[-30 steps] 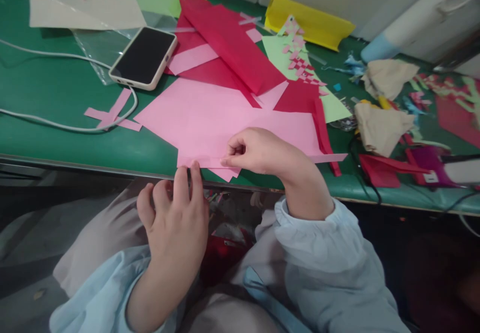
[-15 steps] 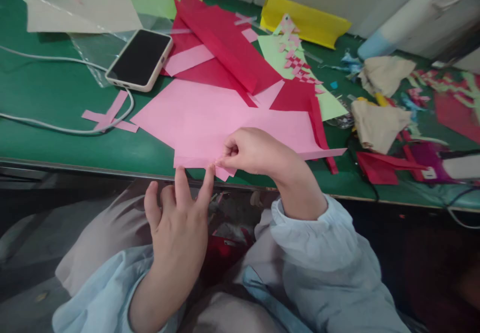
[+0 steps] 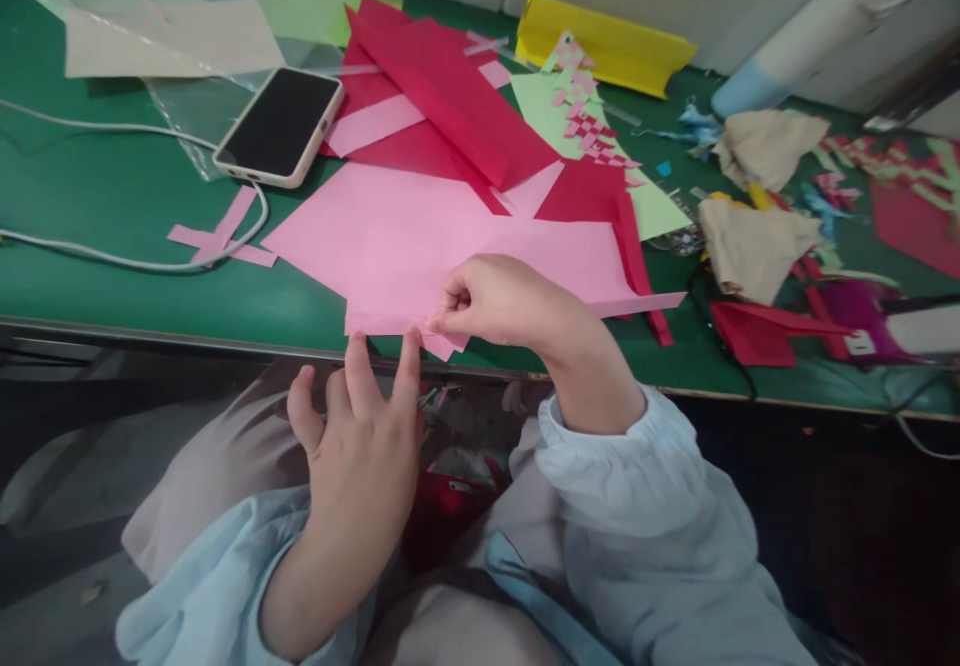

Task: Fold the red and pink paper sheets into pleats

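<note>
A sheet of pink paper (image 3: 397, 236) lies near the front edge of the green table, with a narrow fold along its near side. My left hand (image 3: 367, 436) is spread open, two fingertips touching the folded edge from the front. Curled over the same edge, my right hand (image 3: 495, 301) pinches the fold between thumb and fingers. A small pink corner of paper (image 3: 446, 348) sticks out below the fold beside the right thumb. The right end of the folded strip (image 3: 637, 303) stands slightly raised off the table.
Behind lie red paper sheets (image 3: 450, 96), a light green sheet (image 3: 540, 106) with a woven paper figure (image 3: 589, 126), and folded yellow paper (image 3: 600, 41). To the left are a phone (image 3: 281, 126), a white cable (image 3: 135, 264) and crossed pink strips (image 3: 221, 236). Beige cloth pieces (image 3: 761, 241) sit right.
My left index fingertip has shifted slightly left along the folded edge. My right hand keeps its pinch in nearly the same place. The camera view has shifted a little.
</note>
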`<state>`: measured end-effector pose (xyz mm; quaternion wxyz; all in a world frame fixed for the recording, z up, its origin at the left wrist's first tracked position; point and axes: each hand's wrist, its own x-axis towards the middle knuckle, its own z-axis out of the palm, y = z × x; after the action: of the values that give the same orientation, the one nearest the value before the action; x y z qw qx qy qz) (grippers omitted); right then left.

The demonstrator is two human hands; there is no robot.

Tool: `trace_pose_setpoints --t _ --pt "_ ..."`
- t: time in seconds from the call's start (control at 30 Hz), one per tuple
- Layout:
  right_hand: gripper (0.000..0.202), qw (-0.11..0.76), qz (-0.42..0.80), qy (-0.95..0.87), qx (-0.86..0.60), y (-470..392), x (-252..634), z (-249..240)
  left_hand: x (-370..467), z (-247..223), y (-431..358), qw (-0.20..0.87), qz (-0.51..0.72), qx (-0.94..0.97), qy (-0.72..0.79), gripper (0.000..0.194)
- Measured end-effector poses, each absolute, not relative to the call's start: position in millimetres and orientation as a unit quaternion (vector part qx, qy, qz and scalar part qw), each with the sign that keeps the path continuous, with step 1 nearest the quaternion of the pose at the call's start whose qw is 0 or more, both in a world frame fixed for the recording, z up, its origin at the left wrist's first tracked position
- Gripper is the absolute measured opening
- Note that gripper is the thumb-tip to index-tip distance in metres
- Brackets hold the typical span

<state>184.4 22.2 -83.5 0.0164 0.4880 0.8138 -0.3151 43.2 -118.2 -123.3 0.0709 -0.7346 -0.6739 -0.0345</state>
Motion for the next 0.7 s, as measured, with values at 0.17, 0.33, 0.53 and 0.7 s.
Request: trace_pose_setpoints --t 0.17,0.33,0.53,0.7 --pt "0.027 0.028 -0.297 0.82 0.488 20 188 -79 41 -124 -118 0.07 -0.054 -0.726 -0.682 0.053" --pt "0.028 0.057 -0.295 0.803 0.515 19 207 -73 43 -131 -118 0.049 -0.11 -0.746 -0.655 0.058" --pt "0.029 0.022 -0.311 0.796 0.518 17 224 -78 44 -134 -113 0.07 -0.111 -0.785 -0.606 0.054" --pt "0.029 0.02 -0.306 0.787 0.535 17 223 -82 45 -128 -112 0.078 -0.085 -0.788 -0.605 0.052"
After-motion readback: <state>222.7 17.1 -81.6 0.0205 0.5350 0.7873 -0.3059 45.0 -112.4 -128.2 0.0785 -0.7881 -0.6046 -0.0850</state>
